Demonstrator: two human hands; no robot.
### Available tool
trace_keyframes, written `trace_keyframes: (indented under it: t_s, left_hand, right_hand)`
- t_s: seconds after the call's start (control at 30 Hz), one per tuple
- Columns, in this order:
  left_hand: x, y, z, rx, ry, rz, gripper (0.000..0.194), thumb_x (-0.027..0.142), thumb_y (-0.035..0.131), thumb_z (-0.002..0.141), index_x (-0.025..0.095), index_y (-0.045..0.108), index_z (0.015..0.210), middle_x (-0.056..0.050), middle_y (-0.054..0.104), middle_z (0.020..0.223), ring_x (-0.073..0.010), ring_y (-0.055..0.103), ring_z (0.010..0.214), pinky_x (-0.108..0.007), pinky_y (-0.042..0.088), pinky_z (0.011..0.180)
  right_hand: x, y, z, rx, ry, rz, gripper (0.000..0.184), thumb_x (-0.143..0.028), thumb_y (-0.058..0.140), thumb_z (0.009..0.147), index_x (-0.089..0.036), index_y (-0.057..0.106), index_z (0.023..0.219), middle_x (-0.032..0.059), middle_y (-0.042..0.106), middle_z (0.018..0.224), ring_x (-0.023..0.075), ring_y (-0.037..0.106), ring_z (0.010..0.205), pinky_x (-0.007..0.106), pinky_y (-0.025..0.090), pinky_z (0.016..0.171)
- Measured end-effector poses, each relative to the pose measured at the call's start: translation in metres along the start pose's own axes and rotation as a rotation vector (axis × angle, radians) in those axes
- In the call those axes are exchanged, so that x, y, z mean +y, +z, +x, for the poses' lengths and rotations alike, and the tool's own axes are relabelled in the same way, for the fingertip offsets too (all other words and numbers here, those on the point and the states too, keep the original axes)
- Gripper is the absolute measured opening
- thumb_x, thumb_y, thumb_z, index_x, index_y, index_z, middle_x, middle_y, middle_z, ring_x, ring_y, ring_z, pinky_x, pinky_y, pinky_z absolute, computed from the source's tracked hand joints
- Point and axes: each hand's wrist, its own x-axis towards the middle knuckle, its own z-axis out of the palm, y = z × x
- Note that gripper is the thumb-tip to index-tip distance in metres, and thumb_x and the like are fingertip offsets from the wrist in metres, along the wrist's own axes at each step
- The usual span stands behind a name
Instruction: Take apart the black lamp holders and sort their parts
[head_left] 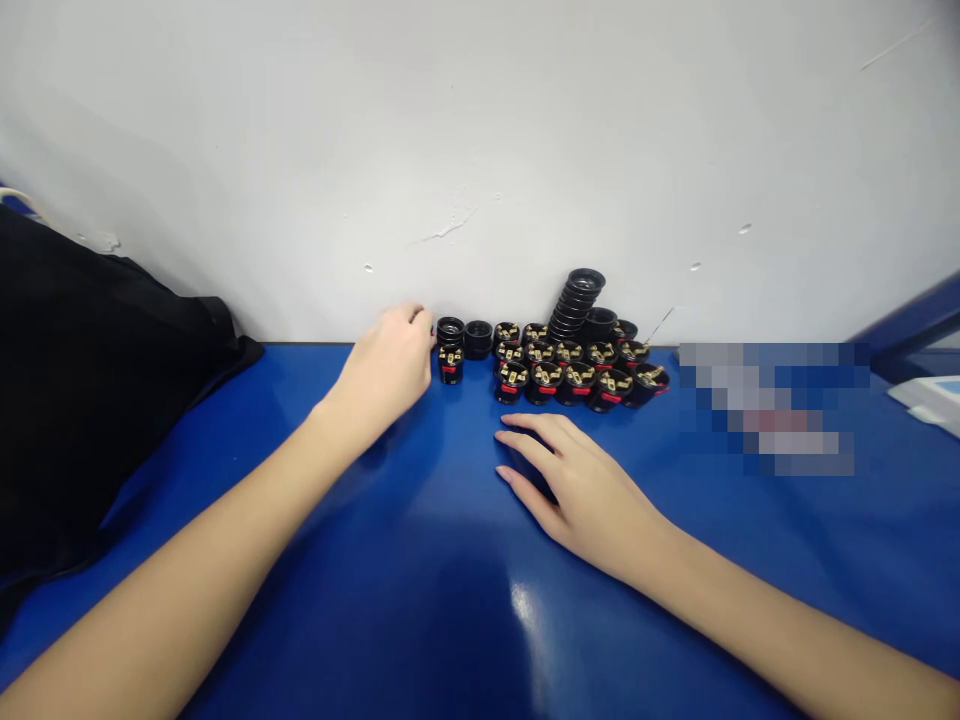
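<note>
My left hand [396, 358] is by the wall with its fingers curled. Its fingertips are hidden, so what they hold, if anything, does not show; a sliver of something black peeks out beside them. Just right of it are a single black round part with brass contacts and a red tab [451, 371], a black ring [450, 328] behind that part, and another black ring [478, 340]. My right hand [581, 470] hovers over or rests on the table, fingers spread and holding nothing. Beyond its fingertips several more brass-contact parts [579, 380] stand in rows.
A leaning stack of black rings [576, 305] rises behind the rows, against the white wall [450, 150]. Black cloth [97, 380] covers the left side of the blue table [420, 600]. A blurred-out patch [780, 415] and a white-and-blue item [930, 400] lie at right.
</note>
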Motion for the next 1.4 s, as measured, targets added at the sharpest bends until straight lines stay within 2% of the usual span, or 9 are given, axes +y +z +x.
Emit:
trace_keyframes:
  t_s: [0.17, 0.3, 0.57, 0.77, 0.87, 0.97, 1.17, 1.27, 1.4]
  left_hand:
    - [-0.021, 0.000, 0.015, -0.143, 0.083, 0.039, 0.031, 0.006, 0.048, 0.100, 0.007, 0.066, 0.124, -0.018, 0.069, 0.128, -0.0306, 0.068, 0.117, -0.042, 0.057, 0.102]
    - [-0.024, 0.000, 0.016, -0.161, 0.094, 0.061, 0.032, 0.006, 0.049, 0.098, 0.010, 0.068, 0.123, -0.017, 0.067, 0.130, -0.0291, 0.067, 0.117, -0.041, 0.056, 0.102]
    - [-0.015, -0.017, 0.010, -0.229, 0.083, 0.049, 0.024, 0.014, 0.057, 0.101, 0.014, 0.073, 0.119, -0.014, 0.066, 0.122, -0.0266, 0.069, 0.103, -0.040, 0.057, 0.097]
    - [0.008, -0.027, -0.018, -0.368, 0.124, 0.048, 0.025, 0.027, 0.071, 0.097, 0.010, 0.069, 0.117, -0.015, 0.064, 0.114, -0.0284, 0.073, 0.090, -0.042, 0.059, 0.085]
    - [0.024, -0.024, -0.037, -0.373, 0.180, -0.107, 0.020, 0.021, 0.066, 0.100, 0.012, 0.068, 0.118, -0.014, 0.065, 0.114, -0.0301, 0.072, 0.098, -0.042, 0.059, 0.087]
    - [0.037, -0.016, -0.054, -0.274, 0.198, -0.424, 0.017, 0.020, 0.063, 0.101, 0.017, 0.065, 0.118, -0.011, 0.065, 0.119, -0.0258, 0.070, 0.100, -0.041, 0.058, 0.090]
    - [0.048, 0.006, -0.070, -0.111, -0.009, -0.926, 0.020, 0.026, 0.069, 0.099, 0.021, 0.061, 0.116, -0.005, 0.068, 0.111, -0.0207, 0.068, 0.101, -0.035, 0.055, 0.091]
    - [0.048, 0.014, -0.074, -0.134, -0.040, -0.990, 0.023, 0.032, 0.063, 0.103, 0.021, 0.058, 0.122, -0.005, 0.069, 0.110, -0.0192, 0.067, 0.094, -0.034, 0.054, 0.085]
    - [0.050, 0.018, -0.078, -0.222, -0.006, -0.929, 0.019, 0.036, 0.049, 0.109, 0.021, 0.056, 0.120, -0.004, 0.070, 0.102, -0.0186, 0.065, 0.085, -0.033, 0.049, 0.079]
  right_hand:
    - [0.000, -0.001, 0.000, -0.004, -0.005, -0.003, 0.031, -0.026, 0.057, 0.107, -0.011, 0.071, 0.130, 0.0212, 0.070, 0.133, 0.0342, 0.069, 0.120, 0.054, 0.062, 0.104]
    - [0.000, -0.002, 0.000, -0.008, -0.011, 0.006, 0.031, -0.026, 0.057, 0.107, -0.011, 0.070, 0.130, 0.0216, 0.070, 0.133, 0.0342, 0.069, 0.120, 0.055, 0.062, 0.103]
    - [0.000, -0.002, 0.000, -0.022, 0.007, 0.019, 0.031, -0.026, 0.057, 0.106, -0.010, 0.070, 0.130, 0.0214, 0.069, 0.133, 0.0344, 0.068, 0.120, 0.055, 0.061, 0.104]
    - [0.001, -0.001, 0.002, -0.028, 0.037, 0.045, 0.031, -0.027, 0.058, 0.106, -0.012, 0.069, 0.131, 0.0205, 0.069, 0.134, 0.0344, 0.067, 0.122, 0.055, 0.060, 0.105]
    - [0.002, 0.000, 0.002, -0.025, 0.068, 0.092, 0.032, -0.028, 0.060, 0.105, -0.014, 0.065, 0.134, 0.0187, 0.070, 0.134, 0.0338, 0.067, 0.123, 0.056, 0.059, 0.106]
    - [0.004, 0.001, 0.002, 0.008, 0.109, 0.190, 0.040, -0.035, 0.067, 0.102, -0.018, 0.060, 0.138, 0.0166, 0.071, 0.133, 0.0333, 0.068, 0.123, 0.056, 0.059, 0.106]
    - [0.008, -0.003, 0.008, -0.015, 0.234, 0.616, 0.035, -0.034, 0.066, 0.103, -0.026, 0.061, 0.136, 0.0081, 0.076, 0.131, 0.0250, 0.076, 0.118, 0.044, 0.062, 0.106]
    - [0.008, -0.002, 0.011, -0.002, 0.312, 0.855, 0.036, -0.038, 0.071, 0.100, -0.026, 0.062, 0.132, 0.0079, 0.079, 0.126, 0.0232, 0.078, 0.114, 0.039, 0.064, 0.103]
    - [0.009, -0.001, 0.010, -0.040, 0.366, 0.954, 0.031, -0.042, 0.072, 0.100, -0.024, 0.062, 0.124, 0.0072, 0.080, 0.112, 0.0204, 0.080, 0.093, 0.037, 0.068, 0.089]
